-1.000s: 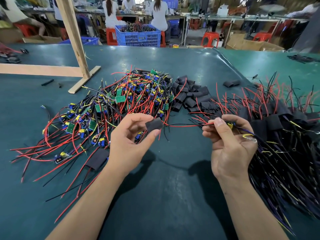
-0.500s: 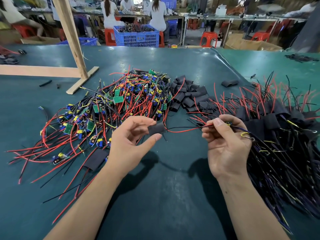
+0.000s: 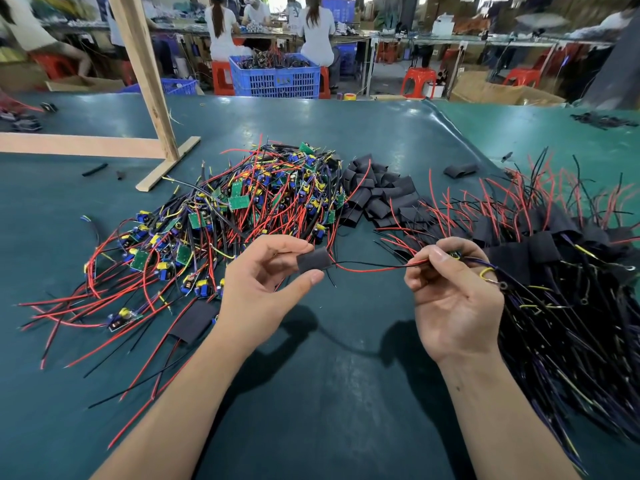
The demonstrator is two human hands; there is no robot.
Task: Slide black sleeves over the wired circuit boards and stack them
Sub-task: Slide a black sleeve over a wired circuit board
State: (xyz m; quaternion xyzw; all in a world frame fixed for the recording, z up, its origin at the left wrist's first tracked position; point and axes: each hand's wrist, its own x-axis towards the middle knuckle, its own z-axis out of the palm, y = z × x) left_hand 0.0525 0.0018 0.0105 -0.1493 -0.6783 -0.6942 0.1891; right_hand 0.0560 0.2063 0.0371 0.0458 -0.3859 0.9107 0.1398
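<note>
Our left hand (image 3: pixel 263 289) pinches the sleeve (image 3: pixel 313 259) between thumb and forefinger; the remaining fingers are loosely curled behind it. Our right hand (image 3: pixel 453 296) pinches the board (image 3: pixel 453 254) between thumb and fingertips. The board is mostly hidden by the fingers, so we cannot tell its orientation. Its red and black wires (image 3: pixel 374 268) span the gap between the hands and reach the sleeve's right edge; one black tip hangs just below the sleeve.

Risks, as we judge them:

- Whether both wires have entered the sleeve mouth cannot be told. A wire left outside would bunch up and block the board.
- A hard pinch may flatten the sleeve and close its mouth.
- The yellow and purple leads (image 3: pixel 485 271) at the right hand trail into the finished stack (image 3: pixel 554 271) and may snag there.
- The loose wires may catch the unsleeved pile (image 3: pixel 242 220) just beyond the left hand.

Spare sleeves (image 3: pixel 377 195) lie between the pile and the stack, on the green mat (image 3: pixel 329 393).
</note>
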